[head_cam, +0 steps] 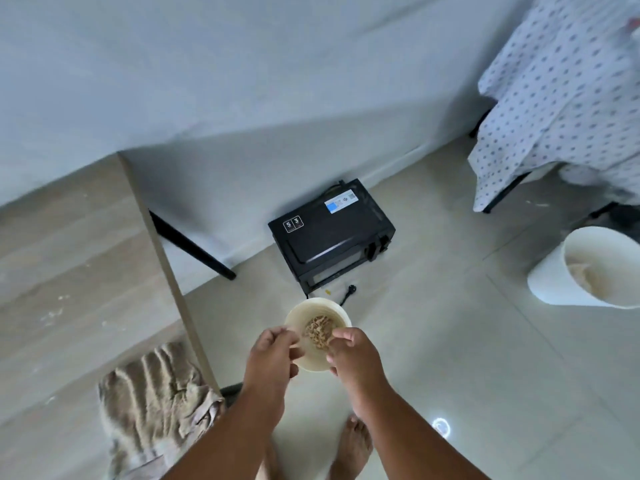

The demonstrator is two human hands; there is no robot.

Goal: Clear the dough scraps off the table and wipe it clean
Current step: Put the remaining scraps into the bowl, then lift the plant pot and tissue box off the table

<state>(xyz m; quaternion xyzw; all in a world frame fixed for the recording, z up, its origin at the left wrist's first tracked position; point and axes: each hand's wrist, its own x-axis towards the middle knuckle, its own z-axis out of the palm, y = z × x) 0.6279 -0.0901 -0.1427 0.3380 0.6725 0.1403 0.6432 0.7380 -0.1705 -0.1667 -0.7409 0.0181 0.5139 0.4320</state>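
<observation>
Seen from above, a person stands barefoot on a pale tiled floor beside a light wooden tabletop point(69, 271) that fills the left of the view. Both hands are held over the floor, just off the tabletop's edge, around a small cream bowl point(313, 315) holding a heap of brownish dough scraps point(320, 330). The right hand point(353, 355) grasps the bowl's near rim, fingers curled over it. The left hand point(273, 355) is at the bowl's left side with its fingertips bunched together; whether its grip pinches a scrap or the rim cannot be told. A crumpled beige striped cloth point(156, 393) lies on the tabletop's near corner, untouched by either hand. Judging by this, the gathering of scraps looks largely done, as most sit in the bowl. Pale smears and specks show on the wood, so the wiping seems yet to come, and the bowl is not yet emptied. A white bin point(585, 271) stands on the floor to the right, and a black oven point(332, 237) sits by the wall.
</observation>
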